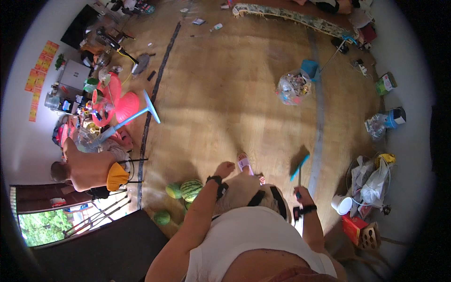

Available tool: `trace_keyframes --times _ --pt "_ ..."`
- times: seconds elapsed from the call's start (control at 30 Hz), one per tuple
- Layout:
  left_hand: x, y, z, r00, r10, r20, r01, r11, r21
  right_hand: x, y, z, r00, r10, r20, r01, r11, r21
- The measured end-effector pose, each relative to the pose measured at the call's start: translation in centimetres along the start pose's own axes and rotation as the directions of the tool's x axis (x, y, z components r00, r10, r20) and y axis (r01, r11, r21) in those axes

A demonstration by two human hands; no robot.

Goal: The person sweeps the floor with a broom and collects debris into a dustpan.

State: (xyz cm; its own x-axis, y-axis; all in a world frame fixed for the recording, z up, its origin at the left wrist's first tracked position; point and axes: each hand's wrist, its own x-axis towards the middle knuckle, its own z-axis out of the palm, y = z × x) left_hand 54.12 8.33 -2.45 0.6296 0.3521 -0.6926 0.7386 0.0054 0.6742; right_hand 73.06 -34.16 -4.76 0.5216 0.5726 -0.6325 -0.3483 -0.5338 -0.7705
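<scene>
Right hand (302,192), with a dark band at its wrist, is closed around the thin handle of a broom (299,165), whose blue head hangs just above the wooden floor (225,98), beside the grey strip (321,113) that runs across the boards. The handle is so thin and foreshortened that only a short stretch of it can be made out above the fist. Left hand (225,168) is curled loosely and holds nothing; whether its fingers touch anything cannot be told, since the knuckles face the camera. A dark strap sits on that wrist too.

Below the hands, the person's own white shirt hides most of the legs; one foot in a pink sandal (244,162) shows between the hands, the other foot is barely visible. Striped green watermelons (188,189) lie on the floor just left of the left forearm, one partly covered by it.

Farther off, a clear bag of rubbish (293,87) stands well apart from the broom, near a blue dustpan (310,68). Another person sits at the floor's left edge on a chair, cut by a dark panel. A white bucket (342,204) stands near the right elbow, among bags too crumpled to identify.
</scene>
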Motion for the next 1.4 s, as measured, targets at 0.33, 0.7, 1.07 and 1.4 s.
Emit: trace_keyframes --times 0.33,0.7,1.07,1.4 --pt "-2.1 -3.1 -8.4 0.949 -0.218 -0.229 0.172 0.964 -0.205 11.9 -11.4 5.4 0.871 0.314 0.377 -0.479 0.376 0.793" --pt "1.4 -2.2 -8.4 0.959 -0.244 -0.143 0.195 0.937 -0.289 -1.4 -11.5 2.8 0.779 0.566 0.27 -0.542 0.39 0.745" --pt "0.3 0.1 -9.5 0.951 -0.169 -0.259 0.081 0.944 -0.319 17.3 -23.7 9.9 0.824 0.311 0.473 -0.566 0.441 0.697" --pt "-5.6 -5.6 -2.9 0.771 -0.521 -0.367 0.269 0.788 -0.554 18.2 -27.2 -3.4 0.896 0.333 0.295 -0.416 0.862 0.29"
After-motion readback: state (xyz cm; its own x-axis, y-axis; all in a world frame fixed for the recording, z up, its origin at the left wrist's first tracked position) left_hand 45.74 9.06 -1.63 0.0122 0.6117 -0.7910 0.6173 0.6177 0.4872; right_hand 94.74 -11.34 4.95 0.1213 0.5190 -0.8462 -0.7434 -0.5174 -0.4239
